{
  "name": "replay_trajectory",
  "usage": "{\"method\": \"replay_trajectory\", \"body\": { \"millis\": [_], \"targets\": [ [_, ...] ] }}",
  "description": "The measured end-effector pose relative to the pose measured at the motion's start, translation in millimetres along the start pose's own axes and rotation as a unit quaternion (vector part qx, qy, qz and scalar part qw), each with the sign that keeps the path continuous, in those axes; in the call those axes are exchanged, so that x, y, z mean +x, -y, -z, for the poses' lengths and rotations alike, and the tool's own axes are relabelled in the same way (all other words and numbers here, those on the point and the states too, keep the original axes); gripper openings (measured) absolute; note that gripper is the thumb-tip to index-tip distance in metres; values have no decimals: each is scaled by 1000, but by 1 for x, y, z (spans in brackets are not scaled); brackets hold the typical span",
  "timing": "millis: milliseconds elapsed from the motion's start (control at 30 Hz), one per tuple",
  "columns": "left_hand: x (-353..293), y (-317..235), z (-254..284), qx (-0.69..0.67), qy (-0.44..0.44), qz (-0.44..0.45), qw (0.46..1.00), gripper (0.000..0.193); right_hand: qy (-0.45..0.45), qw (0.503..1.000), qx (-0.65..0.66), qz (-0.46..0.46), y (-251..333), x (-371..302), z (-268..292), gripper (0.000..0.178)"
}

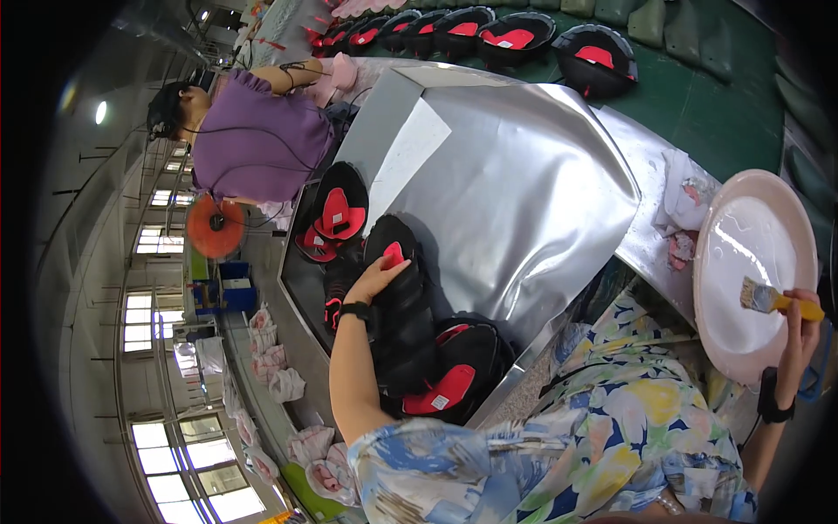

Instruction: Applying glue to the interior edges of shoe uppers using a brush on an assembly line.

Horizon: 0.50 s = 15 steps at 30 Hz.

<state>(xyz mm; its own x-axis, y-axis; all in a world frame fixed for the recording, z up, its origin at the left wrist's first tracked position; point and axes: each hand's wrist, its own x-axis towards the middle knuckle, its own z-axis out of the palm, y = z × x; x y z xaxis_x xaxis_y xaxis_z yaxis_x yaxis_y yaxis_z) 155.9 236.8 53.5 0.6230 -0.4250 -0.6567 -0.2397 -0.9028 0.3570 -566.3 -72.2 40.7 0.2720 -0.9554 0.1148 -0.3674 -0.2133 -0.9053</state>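
Note:
My left hand (377,278), with a black band on the wrist, reaches onto a pile of black shoe uppers with red lining. Its fingers are closed on the top edge of one shoe upper (394,234), at the red part. More black and red uppers (339,214) lie just beyond it, and others (445,389) sit nearer my body. Far to the right, my right hand (796,316) grips the yellow handle of a flat paintbrush (761,297). The bristles hang over a pale pink basin (705,262) holding a white liquid.
A shiny metal-covered bench (524,201) lies between my hands. Crumpled white cloth or paper (685,196) is beside the basin. Along the far green table (676,113) runs a row of black and red uppers (515,39). A person in purple (262,135) works at the left, near an orange fan (215,225).

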Motion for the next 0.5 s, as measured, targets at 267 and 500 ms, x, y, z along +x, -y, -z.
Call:
{"method": "replay_trajectory", "body": {
  "millis": [267,500],
  "targets": [
    [1,-36,-81,577,-90,-78,808,100,33,997,51,45,54,-23,-25,12],
    [28,-56,6,313,-238,-185,900,90,-44,996,76,10,31,-43,-4,13]
  ]
}}
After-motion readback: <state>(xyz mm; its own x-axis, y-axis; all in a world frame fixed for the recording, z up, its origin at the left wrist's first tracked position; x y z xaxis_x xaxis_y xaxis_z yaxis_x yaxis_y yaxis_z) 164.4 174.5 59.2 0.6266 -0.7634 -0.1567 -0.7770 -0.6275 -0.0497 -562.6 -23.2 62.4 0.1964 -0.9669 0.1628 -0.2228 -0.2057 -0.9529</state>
